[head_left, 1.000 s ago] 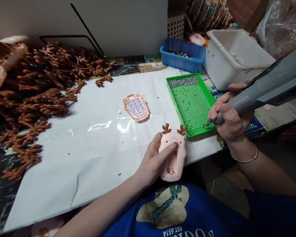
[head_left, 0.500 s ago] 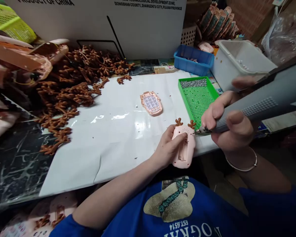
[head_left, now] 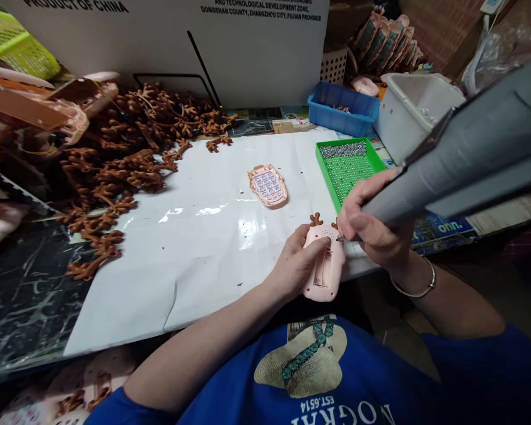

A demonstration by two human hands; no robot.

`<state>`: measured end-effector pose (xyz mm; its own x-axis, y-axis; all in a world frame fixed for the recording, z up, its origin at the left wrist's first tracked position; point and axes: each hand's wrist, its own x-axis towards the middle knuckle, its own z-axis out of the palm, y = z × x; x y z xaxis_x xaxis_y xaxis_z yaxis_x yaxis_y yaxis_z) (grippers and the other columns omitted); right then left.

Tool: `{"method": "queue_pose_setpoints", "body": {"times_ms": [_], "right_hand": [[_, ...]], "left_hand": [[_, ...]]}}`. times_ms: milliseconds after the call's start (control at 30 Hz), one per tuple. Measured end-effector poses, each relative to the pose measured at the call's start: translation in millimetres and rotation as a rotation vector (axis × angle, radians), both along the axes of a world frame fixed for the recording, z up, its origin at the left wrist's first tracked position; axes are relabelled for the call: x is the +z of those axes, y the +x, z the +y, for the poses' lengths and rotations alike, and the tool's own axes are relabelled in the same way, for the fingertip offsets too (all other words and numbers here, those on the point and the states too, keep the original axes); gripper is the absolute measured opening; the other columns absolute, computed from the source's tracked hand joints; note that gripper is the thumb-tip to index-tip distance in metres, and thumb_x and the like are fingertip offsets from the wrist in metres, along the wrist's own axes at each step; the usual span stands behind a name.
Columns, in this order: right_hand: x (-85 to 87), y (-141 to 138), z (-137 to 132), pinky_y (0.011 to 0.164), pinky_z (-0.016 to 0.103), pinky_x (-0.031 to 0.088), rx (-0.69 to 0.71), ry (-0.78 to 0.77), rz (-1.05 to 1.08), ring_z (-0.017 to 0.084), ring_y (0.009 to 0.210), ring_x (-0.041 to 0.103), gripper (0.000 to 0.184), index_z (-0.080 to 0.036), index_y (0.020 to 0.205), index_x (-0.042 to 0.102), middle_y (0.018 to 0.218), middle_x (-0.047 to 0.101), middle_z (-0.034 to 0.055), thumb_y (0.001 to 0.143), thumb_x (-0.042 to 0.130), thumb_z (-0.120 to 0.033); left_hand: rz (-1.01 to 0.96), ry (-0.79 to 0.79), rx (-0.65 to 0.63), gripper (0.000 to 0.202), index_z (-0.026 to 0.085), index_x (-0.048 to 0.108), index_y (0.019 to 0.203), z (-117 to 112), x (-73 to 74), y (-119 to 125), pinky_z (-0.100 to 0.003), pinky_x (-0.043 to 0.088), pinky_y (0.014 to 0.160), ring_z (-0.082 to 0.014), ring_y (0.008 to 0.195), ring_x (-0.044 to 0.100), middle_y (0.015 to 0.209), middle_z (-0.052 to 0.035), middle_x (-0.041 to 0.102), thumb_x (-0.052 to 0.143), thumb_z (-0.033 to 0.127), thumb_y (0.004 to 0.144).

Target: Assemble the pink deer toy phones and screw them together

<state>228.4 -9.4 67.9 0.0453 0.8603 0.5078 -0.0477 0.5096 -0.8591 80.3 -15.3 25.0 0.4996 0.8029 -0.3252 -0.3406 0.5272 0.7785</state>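
**Screwdriver tip down on the pink toy's back**

Clamped around the pink toy shell (head_left: 324, 265), the left hand (head_left: 297, 265) pins it face down at the near edge of the white sheet (head_left: 194, 236), thumb pressed across the speaker holes, fingers curled under the far side. Right beside it, the right hand (head_left: 371, 227) is wrapped shut on the grey electric screwdriver (head_left: 464, 156), whose tip meets the shell's upper corner, just under the brown antlers (head_left: 316, 219). Whether a screw sits on the bit is too small to tell.

From the head view, the risk I see is the bit skating off the rounded plastic: the shell overhangs the table edge and is steadied by one hand only, so a tilted driver could gouge it or jab the left thumb close by.

Just beyond the right hand lies the green screw tray (head_left: 331, 177). Further out from the left hand rests a pink keypad front (head_left: 268, 186), and well off to that side, a heap of brown antler pieces (head_left: 128, 147).
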Motion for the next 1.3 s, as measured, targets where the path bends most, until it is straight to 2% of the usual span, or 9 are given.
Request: {"method": "queue_pose_setpoints", "body": {"times_ms": [100, 200, 300, 400, 467, 567, 833, 1067, 1300], "right_hand": [[14.3, 8.4, 1.8, 0.039, 0.029, 0.041, 0.013, 0.056, 0.112, 0.011, 0.042, 0.046, 0.039, -0.036, 0.112, 0.056, 0.066, 0.055, -0.0088, 0.078, 0.075, -0.032], [23.6, 30.3, 4.4, 0.038, 0.031, 0.040, -0.231, 0.119, 0.054, 0.013, 0.043, 0.046, 0.042, -0.039, 0.113, 0.058, 0.067, 0.056, -0.0070, 0.076, 0.077, -0.035], [15.0, 56.1, 10.6, 0.043, 0.035, 0.041, -0.464, 0.121, -0.050, 0.015, 0.044, 0.046, 0.038, -0.041, 0.108, 0.059, 0.064, 0.056, -0.0058, 0.075, 0.078, -0.041], [-4.5, 73.2, 17.5, 0.047, 0.039, 0.042, -0.539, 0.090, -0.077, 0.017, 0.044, 0.046, 0.037, -0.043, 0.109, 0.057, 0.064, 0.056, -0.0056, 0.077, 0.075, -0.045], [-15.0, 77.8, 20.5, 0.048, 0.039, 0.042, -0.547, 0.100, -0.062, 0.016, 0.044, 0.045, 0.037, -0.045, 0.111, 0.056, 0.064, 0.056, -0.0060, 0.079, 0.074, -0.044], [-21.5, 78.3, 22.5, 0.048, 0.037, 0.041, -0.516, 0.125, -0.035, 0.015, 0.044, 0.045, 0.037, -0.043, 0.112, 0.056, 0.064, 0.055, -0.0075, 0.080, 0.074, -0.041], [-23.4, 77.5, 22.3, 0.044, 0.031, 0.041, -0.495, 0.167, 0.002, 0.012, 0.042, 0.048, 0.033, -0.033, 0.105, 0.055, 0.063, 0.052, -0.0100, 0.079, 0.074, -0.037], [-24.9, 76.1, 21.9, 0.043, 0.030, 0.041, -0.517, 0.174, 0.009, 0.011, 0.041, 0.048, 0.033, -0.034, 0.103, 0.056, 0.063, 0.051, -0.0095, 0.077, 0.076, -0.036], [-28.6, 77.6, 21.8, 0.045, 0.033, 0.041, -0.517, 0.157, 0.014, 0.013, 0.042, 0.047, 0.034, -0.037, 0.103, 0.057, 0.064, 0.054, -0.0091, 0.076, 0.076, -0.037]], "left_hand": [[0.024, -0.002, -0.015, 0.037, 0.019, 0.056, 0.101, -0.1, -1.1, -0.6, -0.026, 0.049, 0.074, -0.0134, 0.077, 0.063, 0.091, 0.0004, 0.067, 0.078, 0.038, 0.077], [0.064, -0.037, -0.041, 0.039, 0.020, 0.056, 0.102, 1.2, -0.6, -2.1, -0.026, 0.051, 0.072, -0.0138, 0.075, 0.064, 0.090, 0.0005, 0.068, 0.078, 0.039, 0.077], [0.060, -0.062, -0.052, 0.040, 0.020, 0.056, 0.104, 2.8, 1.2, -3.2, -0.026, 0.053, 0.069, -0.0143, 0.073, 0.065, 0.090, 0.0003, 0.068, 0.079, 0.038, 0.076], [0.046, -0.063, -0.047, 0.039, 0.020, 0.056, 0.103, 3.2, 3.3, -3.4, -0.024, 0.053, 0.067, -0.0134, 0.072, 0.066, 0.089, 0.0006, 0.069, 0.079, 0.037, 0.077], [0.053, -0.063, -0.045, 0.037, 0.020, 0.056, 0.102, 3.2, 4.7, -3.5, -0.023, 0.053, 0.065, -0.0125, 0.071, 0.065, 0.088, 0.0008, 0.068, 0.078, 0.036, 0.077], [0.077, -0.058, -0.056, 0.035, 0.020, 0.056, 0.101, 3.4, 6.1, -3.8, -0.022, 0.052, 0.065, -0.0122, 0.071, 0.064, 0.088, 0.0005, 0.068, 0.077, 0.036, 0.079], [0.063, -0.060, -0.050, 0.038, 0.020, 0.056, 0.103, 3.5, 4.0, -3.9, -0.025, 0.053, 0.070, -0.0134, 0.073, 0.065, 0.092, 0.0000, 0.069, 0.078, 0.037, 0.077], [0.008, -0.060, -0.051, 0.039, 0.020, 0.055, 0.106, 1.8, 6.0, -5.1, -0.025, 0.052, 0.070, -0.0124, 0.073, 0.063, 0.092, 0.0004, 0.068, 0.078, 0.035, 0.078], [0.019, 0.026, -0.135, 0.034, 0.020, 0.055, 0.107, -3.1, 0.9, -17.0, -0.025, 0.049, 0.078, -0.0136, 0.083, 0.062, 0.099, -0.0007, 0.066, 0.074, 0.033, 0.082]]}}
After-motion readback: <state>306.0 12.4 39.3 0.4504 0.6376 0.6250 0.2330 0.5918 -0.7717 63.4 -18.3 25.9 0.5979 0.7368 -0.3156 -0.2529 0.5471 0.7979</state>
